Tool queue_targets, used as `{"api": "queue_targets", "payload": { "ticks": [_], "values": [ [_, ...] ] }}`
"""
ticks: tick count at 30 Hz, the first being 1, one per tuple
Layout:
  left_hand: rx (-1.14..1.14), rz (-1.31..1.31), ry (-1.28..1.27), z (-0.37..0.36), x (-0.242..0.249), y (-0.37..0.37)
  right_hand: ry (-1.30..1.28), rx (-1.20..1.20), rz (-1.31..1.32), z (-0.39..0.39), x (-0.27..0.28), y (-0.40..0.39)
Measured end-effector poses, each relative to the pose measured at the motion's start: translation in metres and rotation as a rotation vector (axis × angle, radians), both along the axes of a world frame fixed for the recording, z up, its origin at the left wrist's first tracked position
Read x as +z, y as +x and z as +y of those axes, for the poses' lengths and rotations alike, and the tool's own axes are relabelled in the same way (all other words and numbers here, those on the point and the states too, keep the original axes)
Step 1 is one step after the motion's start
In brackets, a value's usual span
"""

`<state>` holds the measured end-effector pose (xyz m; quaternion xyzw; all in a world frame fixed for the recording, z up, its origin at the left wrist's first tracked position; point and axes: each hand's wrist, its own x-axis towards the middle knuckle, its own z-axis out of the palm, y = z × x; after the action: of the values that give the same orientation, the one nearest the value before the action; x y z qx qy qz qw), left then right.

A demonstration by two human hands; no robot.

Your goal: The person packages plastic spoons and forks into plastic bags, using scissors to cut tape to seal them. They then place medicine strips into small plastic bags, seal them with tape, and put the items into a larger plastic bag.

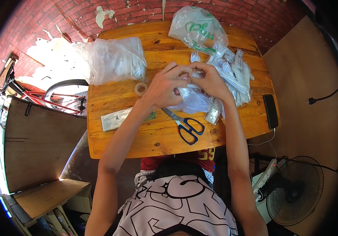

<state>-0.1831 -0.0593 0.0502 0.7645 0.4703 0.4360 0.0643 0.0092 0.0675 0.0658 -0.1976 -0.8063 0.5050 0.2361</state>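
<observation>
Both hands meet above the middle of the wooden table. My left hand has its fingers curled and pressed at the top of a thin clear plastic bag. From the other side my right hand pinches the same bag near its top. What lies between the fingertips is partly hidden. A white plastic fork shows just beyond the hands. Wrapped white cutlery is piled to the right. Scissors with blue handles lie in front of the bag, and a small clear packet is beside it.
A large plastic-wrapped bundle sits at the back left, near a tape roll. A pale rectangular box lies left. A printed plastic bag stands at the back. A phone is at the right edge; a fan stands below.
</observation>
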Motion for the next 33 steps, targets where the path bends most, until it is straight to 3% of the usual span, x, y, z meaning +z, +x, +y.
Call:
{"api": "queue_targets", "payload": {
  "ticks": [5, 11, 17, 20, 23, 26, 29, 33],
  "values": [
    [0.059, -0.052, 0.058, 0.004, -0.005, 0.005, 0.012, -0.111, -0.023, -0.017, 0.003, 0.009],
    [0.124, -0.175, -0.052, 0.002, 0.002, 0.008, -0.083, -0.163, 0.086, -0.048, 0.007, 0.017],
    [0.115, -0.395, -0.449, 0.006, -0.005, -0.001, 0.048, -0.178, 0.002, -0.067, 0.009, 0.014],
    [0.055, -0.383, -0.552, 0.007, -0.005, -0.01, 0.047, -0.221, -0.007, -0.067, 0.002, 0.014],
    [-0.168, -0.605, -0.62, 0.007, -0.004, -0.018, 0.056, -0.253, 0.024, -0.061, -0.01, 0.014],
    [-0.253, -0.717, -0.716, 0.01, -0.009, -0.025, 0.031, -0.282, 0.02, -0.057, -0.01, 0.015],
    [-0.25, -0.765, -0.792, 0.008, -0.008, -0.025, -0.003, -0.291, 0.029, -0.056, -0.009, 0.015],
    [-0.201, -0.79, -0.683, 0.006, -0.003, -0.014, -0.036, -0.304, 0.091, -0.056, -0.011, 0.014]
  ]
}}
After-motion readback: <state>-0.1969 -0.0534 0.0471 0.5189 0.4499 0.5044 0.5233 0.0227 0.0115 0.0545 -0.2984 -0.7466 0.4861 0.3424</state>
